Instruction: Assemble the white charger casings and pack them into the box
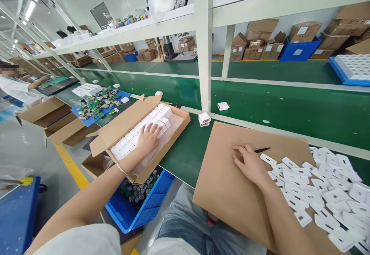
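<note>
My left hand [148,138] reaches into a long open cardboard box [176,126], its fingers spread over rows of white charger housings [127,143]. The fingertips touch the housings at the near side of the rows. My right hand [249,163] rests on a flat cardboard sheet [221,170], thumb and fingers apart with nothing visible between them. A slim black pointed tool [262,150] lies just behind its knuckles, one end hidden by the hand. To the right, many loose white slotted plates [303,185] are heaped on the sheet.
White charger pieces [204,118] lie by the shelf post [202,54], and another white charger [223,106] is beyond. Circuit boards [96,103] cover a blue mat at left. Below the table edge stands a blue bin [138,208]. A person [20,83] sits far left.
</note>
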`<state>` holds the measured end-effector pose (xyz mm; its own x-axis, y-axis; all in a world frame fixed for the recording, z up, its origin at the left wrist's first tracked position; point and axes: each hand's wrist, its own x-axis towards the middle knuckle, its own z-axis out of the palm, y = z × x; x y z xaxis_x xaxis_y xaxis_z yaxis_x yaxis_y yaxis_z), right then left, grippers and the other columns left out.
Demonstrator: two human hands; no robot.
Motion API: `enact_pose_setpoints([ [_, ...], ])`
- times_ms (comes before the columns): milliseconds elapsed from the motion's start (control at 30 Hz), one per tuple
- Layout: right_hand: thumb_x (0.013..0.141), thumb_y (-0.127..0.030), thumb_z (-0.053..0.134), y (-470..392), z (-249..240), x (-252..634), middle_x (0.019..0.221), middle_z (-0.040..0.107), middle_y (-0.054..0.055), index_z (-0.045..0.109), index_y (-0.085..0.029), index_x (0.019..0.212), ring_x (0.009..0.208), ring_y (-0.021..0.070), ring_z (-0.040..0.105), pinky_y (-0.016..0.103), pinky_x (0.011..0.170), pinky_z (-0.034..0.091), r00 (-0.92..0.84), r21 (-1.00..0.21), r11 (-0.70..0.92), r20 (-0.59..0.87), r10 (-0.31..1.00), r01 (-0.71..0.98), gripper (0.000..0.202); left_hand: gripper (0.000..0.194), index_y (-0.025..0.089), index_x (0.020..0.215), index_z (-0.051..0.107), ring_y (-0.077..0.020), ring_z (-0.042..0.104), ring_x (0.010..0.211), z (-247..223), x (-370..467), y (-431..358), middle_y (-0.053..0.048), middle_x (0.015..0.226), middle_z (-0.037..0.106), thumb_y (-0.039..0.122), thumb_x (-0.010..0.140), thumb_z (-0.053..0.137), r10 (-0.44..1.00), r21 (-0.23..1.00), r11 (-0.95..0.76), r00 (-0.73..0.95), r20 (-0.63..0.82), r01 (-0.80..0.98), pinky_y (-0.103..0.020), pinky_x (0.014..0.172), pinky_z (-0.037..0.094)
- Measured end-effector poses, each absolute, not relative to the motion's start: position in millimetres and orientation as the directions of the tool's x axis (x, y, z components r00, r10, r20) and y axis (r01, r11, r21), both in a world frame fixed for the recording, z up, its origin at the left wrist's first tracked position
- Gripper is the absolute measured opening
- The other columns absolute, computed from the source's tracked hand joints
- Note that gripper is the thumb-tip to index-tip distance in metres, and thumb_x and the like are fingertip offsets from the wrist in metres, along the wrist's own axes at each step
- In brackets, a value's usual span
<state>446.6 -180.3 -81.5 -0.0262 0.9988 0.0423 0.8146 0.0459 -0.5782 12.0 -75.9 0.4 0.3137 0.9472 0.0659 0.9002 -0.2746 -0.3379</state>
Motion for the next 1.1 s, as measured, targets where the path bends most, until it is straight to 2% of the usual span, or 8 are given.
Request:
enact_pose_setpoints([
  [100, 0.095, -0.036, 0.045, -181, -84, 447, 0.127, 0.058, 0.009, 0.058, -0.023, 0.124, 0.104, 0.0265, 0.065, 0.041, 0.088, 0.053, -0.028, -0.576, 0.047, 0.042, 0.999, 0.816, 0.034, 0.057, 0.011, 0.145, 0.048, -0.0408, 0.031, 0.147, 6, 39, -60, -0.022, 0.147, 0.051, 0.032, 0.092, 0.05, 0.945, -0.325, -0.239, 0.296, 0.141, 0.915, -0.06, 0.12, 0.021],
  [200, 0.096, -0.038, 0.044, -181, -90, 448, 0.128, 0.057, 0.009, 0.058, -0.023, 0.123, 0.105, 0.0273, 0.065, 0.042, 0.088, 0.053, -0.033, -0.589, 0.049, 0.038, 0.999, 0.807, 0.034, 0.058, 0.014, 0.15, 0.043, -0.0406, 0.024, 0.151, 7, 60, -36, -0.021, 0.158, 0.038, 0.026, 0.093, 0.048, 0.889, -0.306, -0.419, 0.455, 0.055, 0.855, -0.062, 0.12, 0.017],
  [267, 0.096, -0.038, 0.044, -180, -93, 448, 0.128, 0.057, 0.009, 0.058, -0.023, 0.123, 0.106, 0.0275, 0.065, 0.043, 0.089, 0.054, -0.039, -0.605, 0.059, 0.047, 0.998, 0.794, 0.034, 0.05, 0.018, 0.139, 0.056, -0.0387, 0.034, 0.146, 6, 65, -18, -0.019, 0.149, 0.05, 0.021, 0.089, 0.053, 0.861, -0.296, -0.494, 0.507, -0.038, 0.818, -0.058, 0.121, 0.02],
  [367, 0.096, -0.038, 0.043, -180, -94, 449, 0.128, 0.057, 0.008, 0.058, -0.025, 0.122, 0.107, 0.027, 0.065, 0.042, 0.089, 0.054, -0.049, -0.621, 0.077, 0.063, 0.997, 0.78, 0.033, 0.029, 0.016, 0.111, 0.07, -0.0357, 0.059, 0.121, 5, 61, 6, -0.019, 0.115, 0.07, 0.016, 0.087, 0.053, 0.865, -0.281, -0.5, 0.485, -0.126, 0.819, -0.053, 0.11, 0.036],
  [433, 0.096, -0.039, 0.044, -180, -94, 449, 0.127, 0.058, 0.008, 0.059, -0.025, 0.122, 0.107, 0.0264, 0.065, 0.041, 0.087, 0.055, -0.051, -0.623, 0.079, 0.062, 0.997, 0.778, 0.033, 0.023, 0.015, 0.103, 0.07, -0.0325, 0.064, 0.109, 8, 54, 18, -0.018, 0.106, 0.071, 0.015, 0.088, 0.052, 0.869, -0.269, -0.495, 0.47, -0.157, 0.826, -0.048, 0.101, 0.043],
  [567, 0.095, -0.038, 0.045, -179, -93, 448, 0.125, 0.059, 0.007, 0.061, -0.026, 0.12, 0.104, 0.0253, 0.066, 0.039, 0.085, 0.056, -0.05, -0.625, 0.089, 0.08, 0.996, 0.775, 0.032, 0.019, 0.016, 0.101, 0.067, -0.0309, 0.063, 0.11, 14, 43, 26, -0.016, 0.109, 0.07, 0.017, 0.089, 0.052, 0.872, -0.247, -0.489, 0.46, -0.168, 0.837, -0.044, 0.097, 0.043],
  [933, 0.096, -0.034, 0.044, -179, -85, 446, 0.126, 0.058, 0.009, 0.058, -0.024, 0.122, 0.11, 0.0274, 0.065, 0.041, 0.09, 0.054, -0.054, -0.632, 0.076, 0.053, 0.997, 0.771, 0.032, 0.04, 0.016, 0.124, 0.056, -0.0302, 0.065, 0.113, 13, 40, 20, -0.014, 0.114, 0.072, 0.023, 0.085, 0.052, 0.89, -0.141, -0.449, 0.428, -0.156, 0.882, -0.045, 0.103, 0.044],
  [1100, 0.095, -0.031, 0.044, -179, -80, 445, 0.124, 0.059, 0.009, 0.059, -0.024, 0.12, 0.111, 0.0273, 0.064, 0.042, 0.094, 0.052, -0.04, -0.636, 0.065, 0.054, 0.998, 0.769, 0.03, 0.048, 0.017, 0.139, 0.048, -0.0247, 0.066, 0.114, 33, 41, 32, -0.01, 0.126, 0.07, 0.034, 0.095, 0.038, 0.877, -0.081, -0.475, 0.464, -0.123, 0.876, -0.038, 0.102, 0.048],
])
